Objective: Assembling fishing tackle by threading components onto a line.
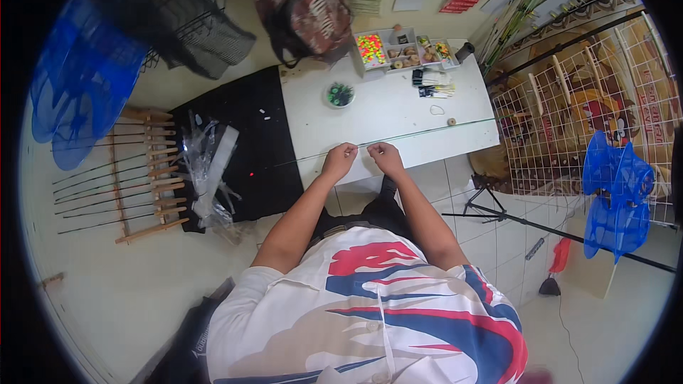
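Note:
My left hand and my right hand are close together over the front part of the white table, fingers pinched. A thin dark-green fishing rod runs sideways across the table at my fingertips, its thin end reaching left over the black cloth. Whether the fingers grip the rod or a fine thread on it is too small to tell. Beyond the hands stands a white tub of green items. A small loop of thread and a small round tan piece lie to the right.
At the back sits a compartment tray of bright beads and small parts, near several packets. A black cloth carries clear plastic wrapping. A wooden rack holds rods at left. A tripod stands at right.

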`<action>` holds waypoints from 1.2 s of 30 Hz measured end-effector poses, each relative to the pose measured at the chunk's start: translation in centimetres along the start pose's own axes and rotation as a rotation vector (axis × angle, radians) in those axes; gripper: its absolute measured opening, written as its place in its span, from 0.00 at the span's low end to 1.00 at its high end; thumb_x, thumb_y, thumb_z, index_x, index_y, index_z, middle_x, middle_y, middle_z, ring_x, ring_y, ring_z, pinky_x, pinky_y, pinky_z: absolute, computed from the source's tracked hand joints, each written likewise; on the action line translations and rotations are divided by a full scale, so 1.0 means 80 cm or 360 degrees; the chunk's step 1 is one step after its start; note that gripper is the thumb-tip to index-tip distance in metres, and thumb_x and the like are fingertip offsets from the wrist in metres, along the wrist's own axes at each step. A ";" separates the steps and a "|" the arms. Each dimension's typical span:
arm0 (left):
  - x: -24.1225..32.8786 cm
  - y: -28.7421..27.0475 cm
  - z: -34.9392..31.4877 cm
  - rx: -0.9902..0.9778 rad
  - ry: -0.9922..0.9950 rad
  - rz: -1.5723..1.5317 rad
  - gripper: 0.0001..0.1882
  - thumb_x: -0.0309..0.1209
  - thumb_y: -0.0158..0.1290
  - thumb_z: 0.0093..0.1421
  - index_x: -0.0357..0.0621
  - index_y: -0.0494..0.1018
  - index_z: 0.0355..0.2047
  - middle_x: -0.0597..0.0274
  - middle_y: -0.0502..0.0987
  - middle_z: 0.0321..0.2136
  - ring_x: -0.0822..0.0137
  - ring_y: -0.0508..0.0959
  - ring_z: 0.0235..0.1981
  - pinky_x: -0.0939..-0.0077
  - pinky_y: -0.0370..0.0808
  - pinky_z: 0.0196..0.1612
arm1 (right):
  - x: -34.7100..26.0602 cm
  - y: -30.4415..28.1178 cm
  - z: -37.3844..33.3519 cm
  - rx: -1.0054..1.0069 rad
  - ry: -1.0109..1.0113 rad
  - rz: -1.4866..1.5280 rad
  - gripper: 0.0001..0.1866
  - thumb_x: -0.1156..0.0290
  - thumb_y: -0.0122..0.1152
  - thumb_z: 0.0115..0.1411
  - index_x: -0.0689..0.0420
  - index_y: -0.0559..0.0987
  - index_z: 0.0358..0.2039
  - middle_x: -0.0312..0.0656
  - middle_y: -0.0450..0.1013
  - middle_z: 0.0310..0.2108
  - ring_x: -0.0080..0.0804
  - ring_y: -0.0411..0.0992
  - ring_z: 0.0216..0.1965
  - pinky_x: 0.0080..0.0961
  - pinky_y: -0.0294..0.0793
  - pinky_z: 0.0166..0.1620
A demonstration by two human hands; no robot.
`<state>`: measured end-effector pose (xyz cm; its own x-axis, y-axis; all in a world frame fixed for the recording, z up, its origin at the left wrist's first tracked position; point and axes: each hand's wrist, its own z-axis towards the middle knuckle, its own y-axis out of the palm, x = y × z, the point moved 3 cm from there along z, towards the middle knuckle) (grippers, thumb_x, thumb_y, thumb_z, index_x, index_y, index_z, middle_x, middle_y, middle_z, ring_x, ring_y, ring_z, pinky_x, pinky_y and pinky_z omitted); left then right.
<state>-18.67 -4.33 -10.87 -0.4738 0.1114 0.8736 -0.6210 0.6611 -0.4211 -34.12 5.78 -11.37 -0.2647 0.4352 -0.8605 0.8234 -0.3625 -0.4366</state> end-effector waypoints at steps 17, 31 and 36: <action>0.139 0.209 0.107 0.0064 0.0396 0.1176 0.10 0.31 0.58 0.54 0.49 0.78 0.38 0.62 0.78 0.39 0.59 0.75 0.45 0.58 0.69 0.47 | 0.126 -0.273 0.040 0.0546 0.0063 -0.0244 0.13 0.69 0.58 0.57 0.59 0.79 0.41 0.50 0.75 0.38 0.47 0.74 0.39 0.37 0.73 0.45; 0.108 0.202 0.091 -0.0075 0.0273 0.1352 0.05 0.27 0.50 0.58 0.51 0.75 0.33 0.63 0.76 0.33 0.59 0.74 0.42 0.58 0.68 0.44 | 0.129 -0.314 0.057 0.0373 0.0050 -0.1090 0.17 0.77 0.51 0.56 0.58 0.76 0.47 0.46 0.70 0.48 0.46 0.72 0.47 0.43 0.75 0.45; 0.102 0.170 0.070 -0.0089 0.0053 0.1423 0.06 0.27 0.49 0.58 0.49 0.74 0.35 0.63 0.75 0.34 0.58 0.73 0.43 0.56 0.68 0.44 | 0.122 -0.300 0.051 0.0312 -0.0138 -0.1235 0.10 0.74 0.57 0.54 0.57 0.79 0.37 0.43 0.72 0.39 0.42 0.72 0.43 0.38 0.76 0.39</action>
<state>-34.44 1.42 -10.86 -0.7470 0.6230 0.2321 0.0031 0.3523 -0.9359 -58.54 15.36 -10.35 -0.7699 0.5596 -0.3068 0.2878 -0.1245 -0.9496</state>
